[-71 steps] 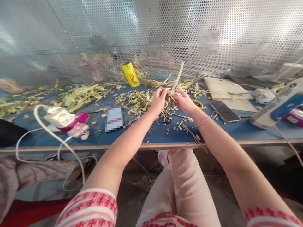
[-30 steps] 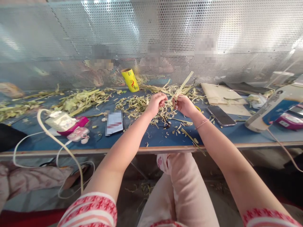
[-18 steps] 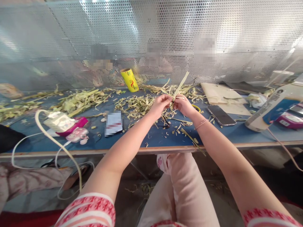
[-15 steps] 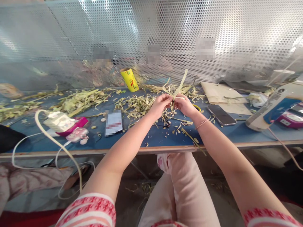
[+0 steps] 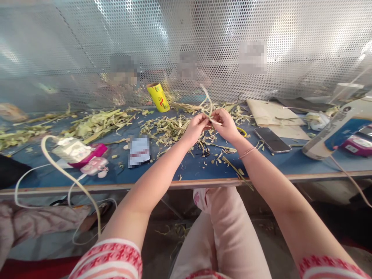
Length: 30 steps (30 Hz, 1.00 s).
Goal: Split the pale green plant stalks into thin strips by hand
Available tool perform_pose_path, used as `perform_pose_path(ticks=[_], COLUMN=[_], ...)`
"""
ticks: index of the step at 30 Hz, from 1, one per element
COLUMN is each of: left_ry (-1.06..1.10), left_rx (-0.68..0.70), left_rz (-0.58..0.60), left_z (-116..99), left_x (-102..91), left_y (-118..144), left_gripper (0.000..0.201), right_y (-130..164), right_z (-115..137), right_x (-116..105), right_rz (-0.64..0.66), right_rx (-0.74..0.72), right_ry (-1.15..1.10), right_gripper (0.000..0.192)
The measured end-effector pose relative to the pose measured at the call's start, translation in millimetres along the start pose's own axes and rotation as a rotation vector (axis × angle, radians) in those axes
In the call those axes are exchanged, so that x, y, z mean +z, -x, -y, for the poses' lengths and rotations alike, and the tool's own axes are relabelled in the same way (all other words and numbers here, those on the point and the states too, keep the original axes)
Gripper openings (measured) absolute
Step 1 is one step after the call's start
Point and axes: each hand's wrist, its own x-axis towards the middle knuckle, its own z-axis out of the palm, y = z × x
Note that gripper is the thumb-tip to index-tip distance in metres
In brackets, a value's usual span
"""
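A leaf strip rose above the table.
Left hand and right hand had fingers clamped on it.

I see a pale creamy-green strip, yellow-green scraps, a blue table. The far tube is bright yellow with red marks; the phone at right, black. Sleeves are banded red and white, trousers pale beige, the far wall dotted silver.
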Motion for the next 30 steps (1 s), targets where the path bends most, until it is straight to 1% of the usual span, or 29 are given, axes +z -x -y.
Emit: perform_pose_path(ticks=[3, 6, 11, 14, 17, 24, 30], left_ry=[0.000, 0.037, 0.098, 0.128, 0.147, 0.165, 0.142], left_rx=[-0.001, -0.011, -0.023, -0.038, -0.051, -0.063, -0.022], left_rz=[0.018, 0.012, -0.043, -0.095, -0.128, -0.130, -0.122], left_z=[-0.1, -1.4, -1.0, -2.3, -5.2, -7.3, -7.3], left_x=[0.9, 2.2, 1.0, 0.5, 1.2, 2.0, 1.3], left_y=[1.2, 3.5, 3.2, 2.8, 3.4, 4.1, 4.4], left_gripper=[0.009, 0.009, 0.015, 0.013, 0.010, 0.011, 0.011], right_y=[0.9, 2.1, 2.4, 2.3, 2.4, 1.2, -0.2], right_z=[1.8, 2.8, 5.4, 7.5, 8.5, 8.2, 8.8], right_x=[-0.5, -0.4, 0.6, 1.0, 1.1, -0.5, -1.8], right_rz=[-0.011, -0.018, -0.012, -0.021, -0.049, -0.078, -0.092], right_rx=[-0.016, -0.014, 0.002, 0.024, 0.026, 0.023, -0.003], right_ry=[0.093, 0.101, 0.051, 0.017, 0.008, -0.007, 0.031], right_gripper=[0.012, 0.013, 0.017, 0.018, 0.014, 0.007, 0.008])
